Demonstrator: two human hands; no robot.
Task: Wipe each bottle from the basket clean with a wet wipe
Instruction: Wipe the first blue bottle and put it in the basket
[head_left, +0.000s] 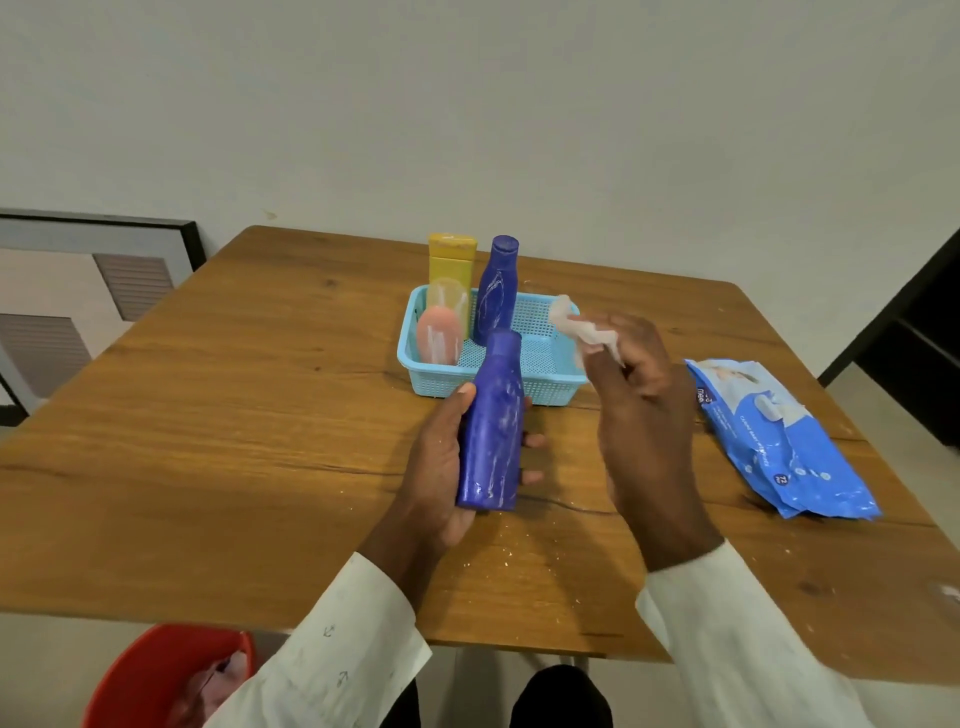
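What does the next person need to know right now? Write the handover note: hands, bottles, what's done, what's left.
Left hand: gripping a blue bottle above the table, in front of the basket; white streaks show on it.
Right hand: holding a crumpled wet wipe, not touching the bottle.
Light blue basket: holds a second blue bottle, a yellow bottle and a pink bottle; the blue and pink ones show white streaks.
Wet wipe pack: on the table to the right.
Red bin: on the floor, lower left.
Done: no bottle stands outside the basket as finished.
Left: wipe the held bottle, then the three in the basket.
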